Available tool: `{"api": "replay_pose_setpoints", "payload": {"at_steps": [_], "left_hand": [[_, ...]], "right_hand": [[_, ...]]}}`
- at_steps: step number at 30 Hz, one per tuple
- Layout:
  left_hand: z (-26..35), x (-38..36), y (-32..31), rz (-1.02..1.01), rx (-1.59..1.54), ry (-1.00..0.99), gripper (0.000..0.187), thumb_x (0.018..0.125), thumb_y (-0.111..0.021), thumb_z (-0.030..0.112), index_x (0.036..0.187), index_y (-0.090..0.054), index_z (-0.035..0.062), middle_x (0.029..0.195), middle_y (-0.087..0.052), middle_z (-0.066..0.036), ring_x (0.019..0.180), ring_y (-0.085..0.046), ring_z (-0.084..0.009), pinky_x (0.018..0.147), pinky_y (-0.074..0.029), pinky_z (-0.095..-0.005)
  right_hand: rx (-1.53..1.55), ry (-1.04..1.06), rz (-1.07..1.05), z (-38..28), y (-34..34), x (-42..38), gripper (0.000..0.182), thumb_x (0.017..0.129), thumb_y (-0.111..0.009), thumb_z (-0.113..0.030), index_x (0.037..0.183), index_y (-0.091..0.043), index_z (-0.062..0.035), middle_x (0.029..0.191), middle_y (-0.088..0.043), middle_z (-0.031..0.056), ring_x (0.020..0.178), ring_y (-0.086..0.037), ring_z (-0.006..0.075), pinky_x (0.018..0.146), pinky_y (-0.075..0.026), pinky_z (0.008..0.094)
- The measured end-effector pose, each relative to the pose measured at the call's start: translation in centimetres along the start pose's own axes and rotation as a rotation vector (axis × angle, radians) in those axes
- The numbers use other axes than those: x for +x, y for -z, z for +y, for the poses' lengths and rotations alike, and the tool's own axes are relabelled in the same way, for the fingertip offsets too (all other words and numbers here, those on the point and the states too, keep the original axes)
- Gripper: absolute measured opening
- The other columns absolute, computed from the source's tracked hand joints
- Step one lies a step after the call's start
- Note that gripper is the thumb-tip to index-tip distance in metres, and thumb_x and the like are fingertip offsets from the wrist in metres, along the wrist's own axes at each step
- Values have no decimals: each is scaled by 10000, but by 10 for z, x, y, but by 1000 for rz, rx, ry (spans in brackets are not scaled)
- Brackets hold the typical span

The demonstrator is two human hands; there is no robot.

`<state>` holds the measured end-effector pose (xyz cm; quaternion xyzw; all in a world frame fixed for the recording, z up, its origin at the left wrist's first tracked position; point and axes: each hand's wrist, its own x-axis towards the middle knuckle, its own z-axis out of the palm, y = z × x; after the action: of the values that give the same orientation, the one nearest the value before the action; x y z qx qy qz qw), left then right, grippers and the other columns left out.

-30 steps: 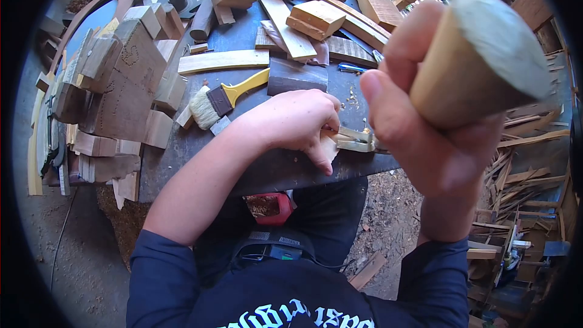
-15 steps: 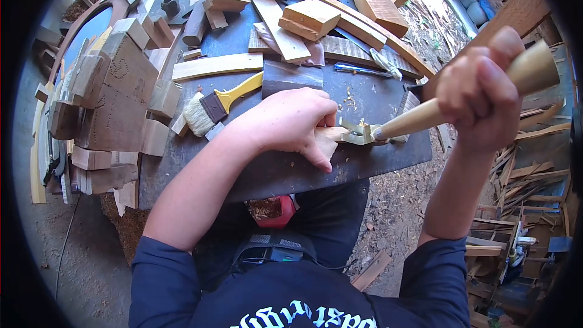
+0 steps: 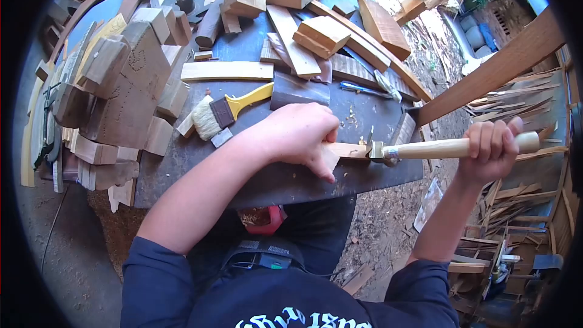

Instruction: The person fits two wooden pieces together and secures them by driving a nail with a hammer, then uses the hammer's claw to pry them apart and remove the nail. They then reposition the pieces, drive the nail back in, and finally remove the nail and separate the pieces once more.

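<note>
My left hand (image 3: 303, 136) is closed around a small piece of wood (image 3: 352, 150), pressing it to the dark tabletop (image 3: 273, 179); its narrow end sticks out to the right of my fingers. In my right hand (image 3: 493, 150) I grip a metal-headed tool by its pale wooden handle (image 3: 431, 149), near the butt end. The tool's metal head (image 3: 376, 149) is right at the narrow end of the wood, with a thin blade-like part pointing away from me. Left of my left hand lies a brush (image 3: 228, 109) with pale bristles and a yellow handle.
Wood blocks (image 3: 322, 35) and a flat strip (image 3: 228, 71) lie across the far tabletop. Wooden pieces are stacked on the left (image 3: 121, 97). A blue pen (image 3: 361, 88) lies beyond my hands. A slanted beam (image 3: 492, 67) rises at the right edge, past scrap wood (image 3: 528, 194).
My right hand has come down and away to the right, and the tool's handle has swung from slanting upward to nearly level. My left hand keeps its hold on the wood.
</note>
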<state>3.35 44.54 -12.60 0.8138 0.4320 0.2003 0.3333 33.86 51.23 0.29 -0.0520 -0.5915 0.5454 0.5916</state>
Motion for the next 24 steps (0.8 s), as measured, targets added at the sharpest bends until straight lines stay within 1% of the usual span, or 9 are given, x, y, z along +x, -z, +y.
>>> {"api": "replay_pose_setpoints", "payload": {"at_steps": [3, 5, 9, 11, 13, 15, 20, 21, 24], "left_hand": [[-3, 1, -5, 46, -3, -18, 610, 588, -943, 455, 928, -674, 27, 961, -671, -127, 951, -673, -317, 840, -545, -404], [-3, 2, -7, 8, -10, -12, 616, 586, -945, 459, 931, -671, 28, 963, -666, -125, 952, -668, -316, 837, -543, -404], [-4, 2, -3, 27, -12, -30, 614, 582, -948, 458, 926, -671, 32, 960, -664, -123, 946, -665, -317, 830, -540, -407], [-5, -1, -3, 43, -8, -19, 608, 586, -946, 467, 921, -675, 38, 968, -670, -129, 963, -667, -323, 841, -542, -415], [-2, 0, -2, 15, -3, -12, 600, 596, -939, 486, 915, -684, 47, 989, -682, -141, 999, -673, -334, 868, -546, -429], [-1, 0, -3, 13, 12, 1, 602, 593, -941, 487, 909, -683, 45, 984, -682, -143, 996, -673, -336, 862, -546, -432], [0, 2, -3, 74, 10, -59, 639, 581, -953, 496, 915, -671, 30, 920, -658, -117, 912, -664, -319, 781, -541, -414], [0, 2, -3, 74, -11, -49, 643, 582, -953, 499, 918, -671, 29, 919, -657, -116, 908, -663, -317, 781, -541, -411], [4, -2, -1, 52, 1, -27, 649, 587, -953, 501, 924, -670, 25, 920, -658, -116, 906, -663, -310, 787, -542, -400]], "right_hand": [[67, -123, -290, 5, -36, 6, 131, 1012, -374, -30, 981, -406, -153, 460, -227, -83, 319, -223, 43, 299, -307, 241], [-72, -147, -397, 14, -60, 18, 125, 1005, -373, -17, 979, -400, -137, 450, -222, -91, 317, -217, 44, 306, -310, 241], [19, -177, -113, 11, -44, 14, 139, 998, -370, -12, 953, -377, -144, 444, -213, -112, 309, -216, 25, 305, -300, 231], [86, -175, -265, 3, -30, 13, 170, 978, -359, 10, 955, -351, -159, 441, -220, -111, 305, -201, 17, 287, -283, 227], [29, -169, -329, 4, -44, 10, 166, 978, -403, 2, 953, -342, -150, 458, -252, -87, 320, -252, 19, 331, -347, 234], [-6, -206, -338, 12, -73, 12, 179, 980, -390, 15, 958, -332, -153, 458, -235, -89, 308, -225, 14, 284, -273, 223], [-384, -104, -101, 19, -115, 12, 182, 924, -526, 74, 909, -425, -76, 569, -416, -22, 391, -383, 53, 337, -322, 241], [-338, -141, -71, 16, -115, 10, 173, 905, -594, 85, 885, -490, -52, 613, -489, -19, 444, -501, 54, 372, -386, 232], [-373, -142, -88, 14, -101, 2, 184, 905, -597, 88, 866, -489, -55, 616, -496, -22, 453, -512, 56, 379, -395, 226]]}}
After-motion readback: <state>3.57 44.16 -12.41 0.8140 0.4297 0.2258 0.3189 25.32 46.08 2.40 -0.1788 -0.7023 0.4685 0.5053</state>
